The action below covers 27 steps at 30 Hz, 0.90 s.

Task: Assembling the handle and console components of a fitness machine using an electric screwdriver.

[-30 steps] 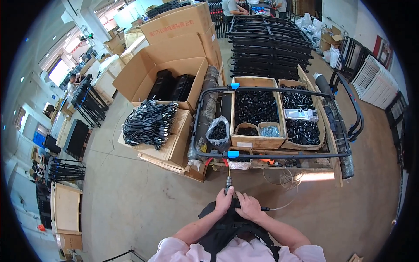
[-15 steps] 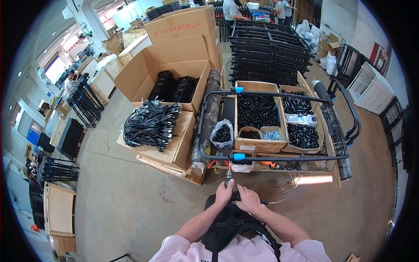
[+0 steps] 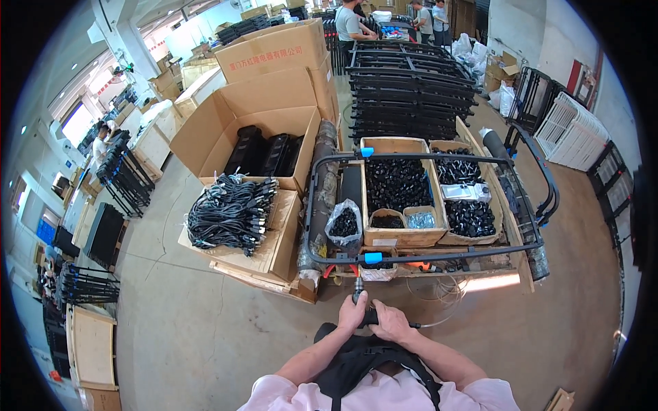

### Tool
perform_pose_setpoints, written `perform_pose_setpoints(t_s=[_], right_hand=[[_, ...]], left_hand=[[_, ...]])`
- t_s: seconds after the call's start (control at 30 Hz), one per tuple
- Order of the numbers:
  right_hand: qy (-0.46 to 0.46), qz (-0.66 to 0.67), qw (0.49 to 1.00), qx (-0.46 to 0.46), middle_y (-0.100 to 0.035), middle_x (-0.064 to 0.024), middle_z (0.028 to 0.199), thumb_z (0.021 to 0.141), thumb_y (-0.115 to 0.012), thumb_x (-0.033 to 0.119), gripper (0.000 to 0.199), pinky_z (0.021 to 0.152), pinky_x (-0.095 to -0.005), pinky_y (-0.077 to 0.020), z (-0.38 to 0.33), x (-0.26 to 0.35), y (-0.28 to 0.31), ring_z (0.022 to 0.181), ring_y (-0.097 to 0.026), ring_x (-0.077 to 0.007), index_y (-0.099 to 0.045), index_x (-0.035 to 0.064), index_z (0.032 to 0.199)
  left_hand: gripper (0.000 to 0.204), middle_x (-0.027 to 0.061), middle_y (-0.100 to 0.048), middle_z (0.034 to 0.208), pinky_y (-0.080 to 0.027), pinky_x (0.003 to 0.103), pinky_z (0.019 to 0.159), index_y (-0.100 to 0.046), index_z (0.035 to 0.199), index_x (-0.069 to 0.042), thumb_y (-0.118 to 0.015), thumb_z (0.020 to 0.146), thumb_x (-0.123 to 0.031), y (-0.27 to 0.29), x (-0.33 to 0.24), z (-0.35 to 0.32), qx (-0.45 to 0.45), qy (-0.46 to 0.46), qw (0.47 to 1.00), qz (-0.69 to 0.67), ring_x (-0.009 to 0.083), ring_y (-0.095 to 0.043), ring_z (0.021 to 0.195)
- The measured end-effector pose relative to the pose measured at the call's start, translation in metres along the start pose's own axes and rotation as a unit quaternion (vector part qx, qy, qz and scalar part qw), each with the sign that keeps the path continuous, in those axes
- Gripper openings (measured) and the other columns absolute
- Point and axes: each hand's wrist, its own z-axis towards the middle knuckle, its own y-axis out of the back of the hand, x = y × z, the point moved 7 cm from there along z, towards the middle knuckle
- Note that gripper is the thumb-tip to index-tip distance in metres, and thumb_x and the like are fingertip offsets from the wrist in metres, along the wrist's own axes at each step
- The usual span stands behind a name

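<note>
Below the black tubular metal frame (image 3: pixel 425 205) | slim dark powered driver (image 3: pixel 358 296) gripped by left hand (image 3: pixel 351 314), right hand (image 3: pixel 391 322) | judged rigid, light; best held mid-body.

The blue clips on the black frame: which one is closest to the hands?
The blue clip on the frame's near bar, just above the tool held by both hands. The other blue clip sits on the far bar.

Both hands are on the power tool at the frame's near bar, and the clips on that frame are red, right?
Not quite: the head view shows the clips are blue. Both the left hand and right hand do grip the power tool at the black frame.
</note>
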Motion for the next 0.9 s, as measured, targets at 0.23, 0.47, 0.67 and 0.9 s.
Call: perform_pose_setpoints(t_s=[0.23,0.47,0.67,0.9], right_hand=[[-0.001,-0.005,1.000,0.004,-0.069,-0.0297,0.120,0.078,-0.081,0.027,0.084,0.092,-0.0506,-0.0560,0.003,-0.004,0.002,0.104,-0.070,-0.0445,-0.043,-0.0064,0.145],[-0.002,-0.004,1.000,0.007,-0.068,-0.0308,0.121,0.079,-0.081,0.029,0.090,0.093,-0.0513,-0.0555,0.011,-0.007,0.002,0.106,-0.070,-0.0457,-0.039,-0.0070,0.150],[-0.014,-0.004,1.000,0.003,-0.068,-0.0299,0.119,0.080,-0.080,0.029,0.082,0.092,-0.0522,-0.0555,0.015,-0.007,0.005,0.106,-0.069,-0.0466,-0.044,-0.0040,0.146],[0.009,-0.013,1.000,0.004,-0.057,-0.0219,0.132,0.081,-0.079,0.028,0.056,0.097,-0.0545,-0.0520,0.014,-0.003,-0.003,0.116,-0.063,-0.0454,-0.057,0.0067,0.128]], left_hand=[[0.064,0.0265,-0.073,0.101,-0.053,0.049,0.091,-0.066,0.107,0.001,-0.060,0.098,-0.062,-0.003,-0.003,0.004,0.016,0.012,1.000,0.006,0.0421,-0.071,0.104],[0.066,0.0261,-0.073,0.101,-0.053,0.049,0.091,-0.066,0.108,0.003,-0.059,0.098,-0.062,-0.003,-0.003,0.013,0.009,0.003,1.000,0.004,0.0414,-0.071,0.104],[0.061,0.0208,-0.072,0.097,-0.053,0.046,0.087,-0.066,0.104,0.002,-0.061,0.099,-0.059,-0.004,0.000,0.021,-0.008,-0.002,1.000,0.005,0.0344,-0.070,0.096],[0.060,0.0173,-0.072,0.096,-0.053,0.043,0.085,-0.067,0.103,0.003,-0.062,0.100,-0.057,0.001,-0.020,0.009,-0.006,0.001,1.000,0.007,0.0293,-0.069,0.093]])
